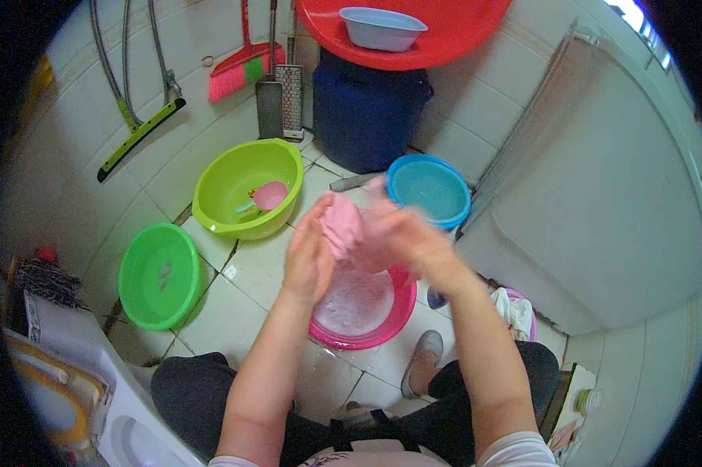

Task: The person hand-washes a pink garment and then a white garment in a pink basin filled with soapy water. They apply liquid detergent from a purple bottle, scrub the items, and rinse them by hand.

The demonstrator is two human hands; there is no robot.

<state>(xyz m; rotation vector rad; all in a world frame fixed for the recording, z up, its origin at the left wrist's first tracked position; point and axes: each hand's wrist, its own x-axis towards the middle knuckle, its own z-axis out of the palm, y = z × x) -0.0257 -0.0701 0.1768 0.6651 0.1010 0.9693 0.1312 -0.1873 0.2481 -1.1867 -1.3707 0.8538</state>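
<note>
A pink cloth (340,226) is bunched in my left hand (309,257), raised over a deep pink basin (406,309). Whitish, sudsy water (354,303) fills much of that basin, which stands on the floor between my feet. My right hand (406,233) is just right of the cloth and blurred by motion. Pink material shows around its fingers, but the blur hides whether it grips the same cloth.
A lime basin (211,219) with a pink dipper (271,195) and a green basin (188,280) stand left. A blue basin (464,201) of water is right, before a dark blue bin (368,111). A violet container (533,327) holds white cloth.
</note>
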